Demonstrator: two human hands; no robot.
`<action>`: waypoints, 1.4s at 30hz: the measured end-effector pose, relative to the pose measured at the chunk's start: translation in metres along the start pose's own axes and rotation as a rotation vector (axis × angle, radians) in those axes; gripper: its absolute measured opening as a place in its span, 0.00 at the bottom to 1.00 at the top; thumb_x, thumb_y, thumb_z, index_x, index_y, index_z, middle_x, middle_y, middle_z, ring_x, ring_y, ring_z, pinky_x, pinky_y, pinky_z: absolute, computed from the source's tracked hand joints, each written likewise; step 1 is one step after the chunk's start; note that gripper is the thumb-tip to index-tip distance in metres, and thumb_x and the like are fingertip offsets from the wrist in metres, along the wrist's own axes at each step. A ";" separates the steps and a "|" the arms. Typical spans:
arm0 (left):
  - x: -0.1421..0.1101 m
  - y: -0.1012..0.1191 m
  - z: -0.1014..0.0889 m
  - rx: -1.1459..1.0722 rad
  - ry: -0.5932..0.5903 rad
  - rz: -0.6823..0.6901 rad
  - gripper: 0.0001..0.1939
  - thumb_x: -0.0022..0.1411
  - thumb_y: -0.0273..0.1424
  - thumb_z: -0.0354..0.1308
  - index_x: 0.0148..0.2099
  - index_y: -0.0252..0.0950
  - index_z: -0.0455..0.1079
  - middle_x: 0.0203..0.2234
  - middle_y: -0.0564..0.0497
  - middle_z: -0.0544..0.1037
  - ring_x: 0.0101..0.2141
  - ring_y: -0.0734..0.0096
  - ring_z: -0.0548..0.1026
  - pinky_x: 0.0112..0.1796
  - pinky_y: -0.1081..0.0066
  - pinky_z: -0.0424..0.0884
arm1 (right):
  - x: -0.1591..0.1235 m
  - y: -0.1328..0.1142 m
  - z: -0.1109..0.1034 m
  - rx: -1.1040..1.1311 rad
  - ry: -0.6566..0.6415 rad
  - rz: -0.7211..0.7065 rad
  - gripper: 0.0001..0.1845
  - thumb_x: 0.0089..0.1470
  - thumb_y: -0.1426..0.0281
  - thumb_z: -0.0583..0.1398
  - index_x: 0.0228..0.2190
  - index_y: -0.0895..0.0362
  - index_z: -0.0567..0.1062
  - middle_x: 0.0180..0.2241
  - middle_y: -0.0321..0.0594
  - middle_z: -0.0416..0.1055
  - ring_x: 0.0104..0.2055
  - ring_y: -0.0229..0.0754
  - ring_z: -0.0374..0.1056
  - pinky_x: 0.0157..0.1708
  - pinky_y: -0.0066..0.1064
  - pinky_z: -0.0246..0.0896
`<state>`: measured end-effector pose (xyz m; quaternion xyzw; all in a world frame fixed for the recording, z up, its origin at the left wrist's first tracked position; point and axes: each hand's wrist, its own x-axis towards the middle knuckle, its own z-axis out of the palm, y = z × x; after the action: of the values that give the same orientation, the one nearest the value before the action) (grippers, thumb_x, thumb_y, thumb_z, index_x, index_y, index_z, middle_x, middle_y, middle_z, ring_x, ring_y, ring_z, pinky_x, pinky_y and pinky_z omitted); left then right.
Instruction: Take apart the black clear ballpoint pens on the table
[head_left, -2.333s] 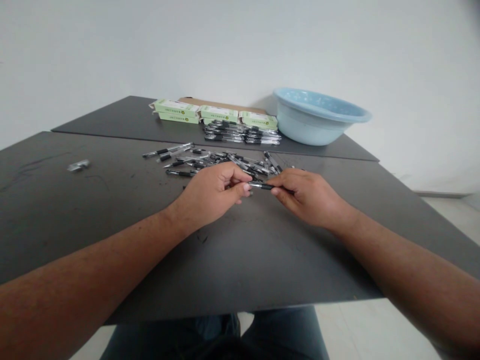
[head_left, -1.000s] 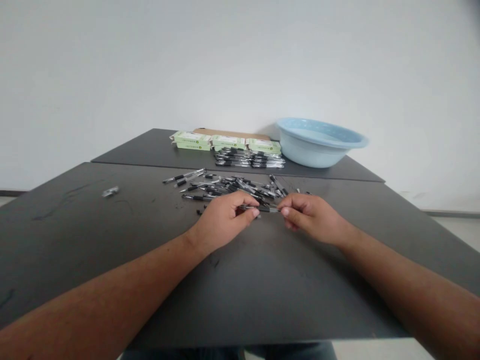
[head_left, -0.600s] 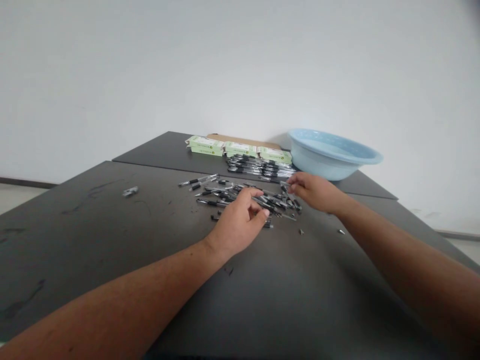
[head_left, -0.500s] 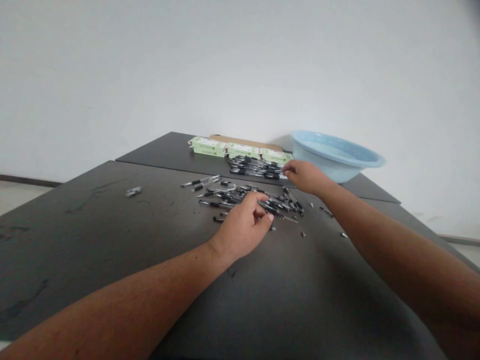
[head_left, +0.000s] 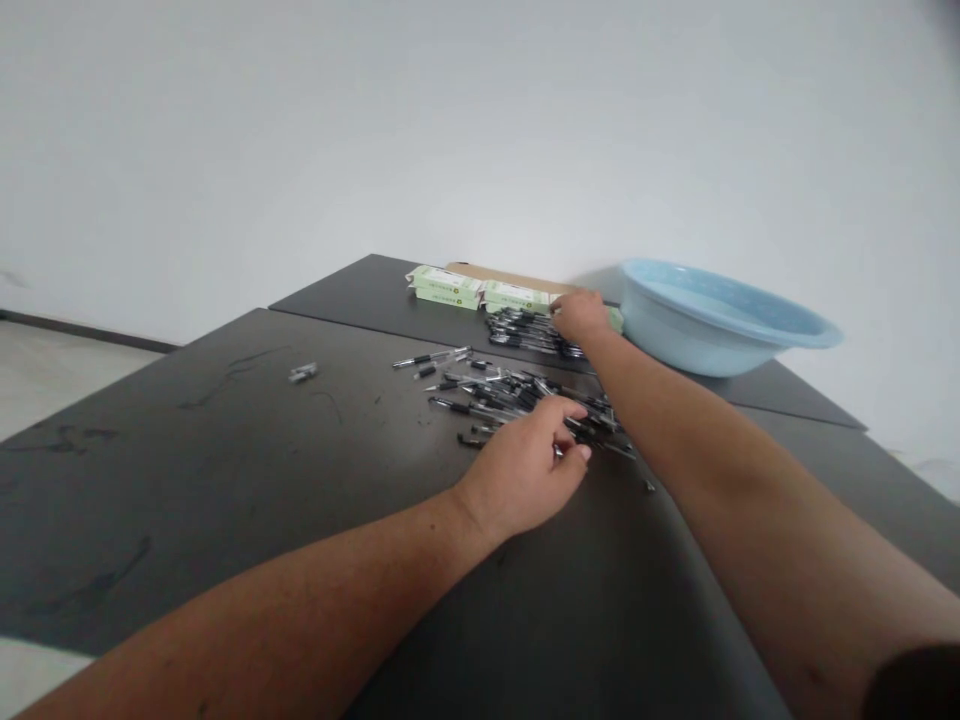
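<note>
Head view: left hand [head_left: 517, 470], thumb and forefinger parted, palm contents unclear, is beside loose pens [head_left: 454, 406], probably for easy reach; right hand [head_left: 581, 318], grip unclear, is over stacked pens [head_left: 525, 340] on the far surface [head_left: 349, 291], aligned seemingly for tidiness.

Right arm reaches farther forward; both hands [head_left: 530, 468] curl loosely.
</note>
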<state>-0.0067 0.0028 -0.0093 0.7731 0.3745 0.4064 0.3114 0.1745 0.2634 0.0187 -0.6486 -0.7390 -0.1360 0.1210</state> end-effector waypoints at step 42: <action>0.005 -0.003 0.004 0.263 -0.217 0.211 0.06 0.66 0.30 0.57 0.42 0.39 0.76 0.33 0.55 0.81 0.34 0.71 0.78 0.36 0.72 0.67 | -0.209 0.118 -0.032 0.104 -0.143 -0.332 0.19 0.63 0.69 0.56 0.51 0.57 0.80 0.48 0.50 0.79 0.54 0.53 0.69 0.57 0.43 0.59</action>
<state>-0.0020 0.0078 -0.0118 0.8813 0.3056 0.2984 0.2019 0.3184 0.0725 -0.0205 -0.5187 -0.8486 -0.0694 0.0772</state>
